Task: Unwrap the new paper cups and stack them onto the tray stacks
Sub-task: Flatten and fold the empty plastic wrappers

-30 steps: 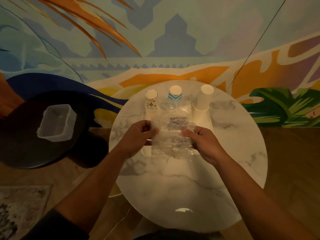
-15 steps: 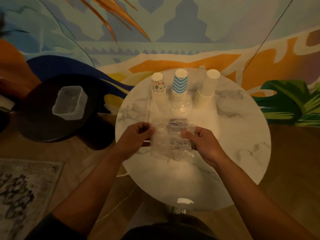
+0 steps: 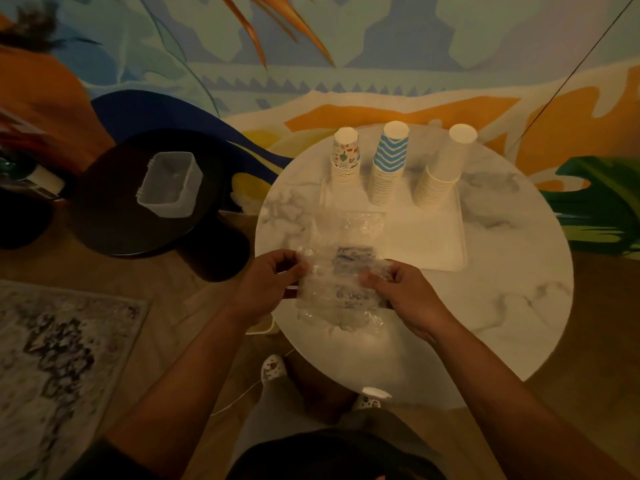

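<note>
A crumpled clear plastic wrapper [image 3: 337, 289] with a dark printed label hangs between my hands above the marble table's near left part. My left hand [image 3: 266, 282] pinches its left edge and my right hand [image 3: 405, 294] pinches its right edge. Behind it a white tray [image 3: 429, 237] carries three upside-down cup stacks: a picture-printed stack [image 3: 345, 161] at the left, a blue chevron stack [image 3: 388, 166] in the middle and a plain white stack [image 3: 441, 171] leaning at the right. No cups show inside the wrapper.
The round marble table [image 3: 502, 299] stands against a painted wall. To the left a black round side table [image 3: 114, 209] holds a clear plastic bin [image 3: 171, 183]. A patterned rug [image 3: 52, 368] lies on the wooden floor at the left. My slippered feet [image 3: 273, 368] show below.
The view has pulled back and swung left, so the table sits further right. My hands still hold the wrapper by its edges, now nearer the table's front left.
</note>
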`<action>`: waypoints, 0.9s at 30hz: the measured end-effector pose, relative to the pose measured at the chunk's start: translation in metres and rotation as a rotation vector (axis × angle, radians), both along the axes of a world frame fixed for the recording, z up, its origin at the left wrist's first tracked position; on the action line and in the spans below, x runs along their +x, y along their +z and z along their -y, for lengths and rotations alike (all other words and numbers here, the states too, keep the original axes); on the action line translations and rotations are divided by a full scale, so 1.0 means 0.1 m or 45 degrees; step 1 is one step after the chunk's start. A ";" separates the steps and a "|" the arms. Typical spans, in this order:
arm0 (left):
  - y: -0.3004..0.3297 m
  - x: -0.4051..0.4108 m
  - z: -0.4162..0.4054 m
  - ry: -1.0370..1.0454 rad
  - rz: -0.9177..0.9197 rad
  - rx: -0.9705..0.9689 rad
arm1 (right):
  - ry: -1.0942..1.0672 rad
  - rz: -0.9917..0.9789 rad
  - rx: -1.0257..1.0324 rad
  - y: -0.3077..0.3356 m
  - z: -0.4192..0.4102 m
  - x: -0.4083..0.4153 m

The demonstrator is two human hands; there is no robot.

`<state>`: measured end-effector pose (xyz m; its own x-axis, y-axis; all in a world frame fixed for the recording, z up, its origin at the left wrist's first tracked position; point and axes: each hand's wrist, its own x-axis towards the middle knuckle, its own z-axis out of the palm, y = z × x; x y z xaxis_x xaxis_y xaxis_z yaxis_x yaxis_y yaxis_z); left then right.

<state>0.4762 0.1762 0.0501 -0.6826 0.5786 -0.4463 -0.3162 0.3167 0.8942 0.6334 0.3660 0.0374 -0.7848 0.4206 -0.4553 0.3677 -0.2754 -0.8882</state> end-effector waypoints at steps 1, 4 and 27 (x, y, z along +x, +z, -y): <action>-0.01 -0.04 0.04 -0.003 -0.003 0.002 | 0.013 0.002 0.003 -0.02 0.04 -0.03; -0.07 -0.20 0.18 -0.024 -0.010 0.003 | 0.074 0.010 0.020 -0.04 0.18 -0.17; -1.26 -2.59 1.94 -0.193 -0.195 -0.392 | -0.026 0.360 0.183 -1.01 2.15 -2.53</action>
